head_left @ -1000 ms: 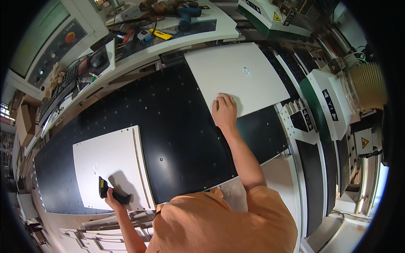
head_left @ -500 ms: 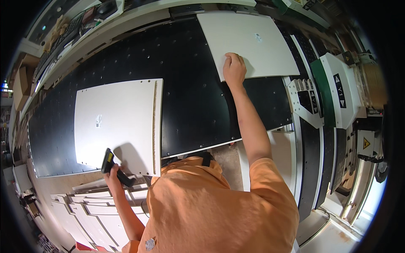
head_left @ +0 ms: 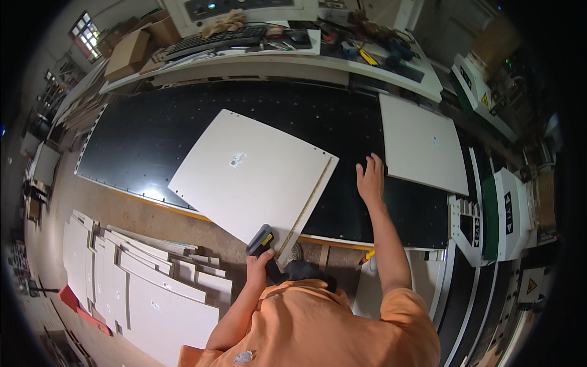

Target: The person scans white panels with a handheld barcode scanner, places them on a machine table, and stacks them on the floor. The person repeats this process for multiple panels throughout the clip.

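Observation:
My left hand (head_left: 258, 270) is wrapped round the grip of a black handheld barcode scanner (head_left: 261, 240) with a yellow label. Beneath the scanner's head lies the near part of a white panel (head_left: 257, 183); it sits at an angle on the black worktable (head_left: 147, 140), one corner jutting past the front edge. A small printed label, holes near the corners and a brown groove along the right side mark this panel. My right hand (head_left: 371, 181) is over the black surface with fingers apart, holding nothing, beside the left edge of a second white panel (head_left: 422, 144).
Several white boards (head_left: 159, 293) lean in a stack at the lower left. Behind the table runs a shelf with a keyboard (head_left: 211, 40), gloves and hand tools. Machine housing (head_left: 510, 214) with arrow markings borders the right side. A cardboard box (head_left: 128, 55) stands far left.
The grooved panel has turned from square to slanted on the table. My right hand has come off the second panel, its fingers now spread. The whole view has shifted, showing more of the back shelf.

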{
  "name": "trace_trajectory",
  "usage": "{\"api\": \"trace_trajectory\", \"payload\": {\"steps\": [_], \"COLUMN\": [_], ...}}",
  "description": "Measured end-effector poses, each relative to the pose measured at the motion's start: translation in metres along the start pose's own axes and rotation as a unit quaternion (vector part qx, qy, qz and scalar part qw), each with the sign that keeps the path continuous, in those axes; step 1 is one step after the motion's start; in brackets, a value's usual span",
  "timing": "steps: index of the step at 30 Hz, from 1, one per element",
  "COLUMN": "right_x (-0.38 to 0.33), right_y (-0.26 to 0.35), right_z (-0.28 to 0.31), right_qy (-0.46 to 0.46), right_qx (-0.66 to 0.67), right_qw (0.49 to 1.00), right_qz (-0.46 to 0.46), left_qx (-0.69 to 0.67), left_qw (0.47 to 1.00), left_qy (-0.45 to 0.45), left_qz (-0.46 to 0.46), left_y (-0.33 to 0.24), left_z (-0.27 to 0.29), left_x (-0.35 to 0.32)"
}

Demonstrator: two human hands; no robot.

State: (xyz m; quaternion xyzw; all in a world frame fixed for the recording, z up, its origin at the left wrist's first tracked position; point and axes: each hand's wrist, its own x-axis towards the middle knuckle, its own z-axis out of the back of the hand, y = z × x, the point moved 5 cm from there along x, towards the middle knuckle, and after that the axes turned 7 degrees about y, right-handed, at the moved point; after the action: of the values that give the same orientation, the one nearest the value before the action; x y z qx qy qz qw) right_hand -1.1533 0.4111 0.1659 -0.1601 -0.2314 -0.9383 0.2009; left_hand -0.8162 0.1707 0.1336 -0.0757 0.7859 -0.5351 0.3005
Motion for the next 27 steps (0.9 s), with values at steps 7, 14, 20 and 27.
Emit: {"api": "trace_trajectory", "payload": {"steps": [7, 14, 20, 27], "right_x": [-0.103, -0.299, -0.460, -0.627], "right_y": [0.074, 0.219, 0.312, 0.460], "right_z": [0.005, 0.053, 0.073, 0.067], "right_qy": [0.194, 0.544, 0.660, 0.753], "right_qx": [0.336, 0.445, 0.419, 0.360], "right_qw": [0.910, 0.710, 0.620, 0.492], "right_qz": [-0.144, -0.043, 0.058, 0.248], "left_qx": [-0.063, -0.109, -0.171, -0.264], "left_qw": [0.989, 0.974, 0.905, 0.793], "left_qy": [-0.131, -0.189, -0.384, -0.527], "left_qz": [-0.040, -0.063, -0.066, -0.155], "left_y": [0.000, 0.063, 0.175, 0.273], "left_z": [0.125, 0.202, 0.200, 0.188], "left_x": [-0.114, -0.373, -0.605, -0.782]}}
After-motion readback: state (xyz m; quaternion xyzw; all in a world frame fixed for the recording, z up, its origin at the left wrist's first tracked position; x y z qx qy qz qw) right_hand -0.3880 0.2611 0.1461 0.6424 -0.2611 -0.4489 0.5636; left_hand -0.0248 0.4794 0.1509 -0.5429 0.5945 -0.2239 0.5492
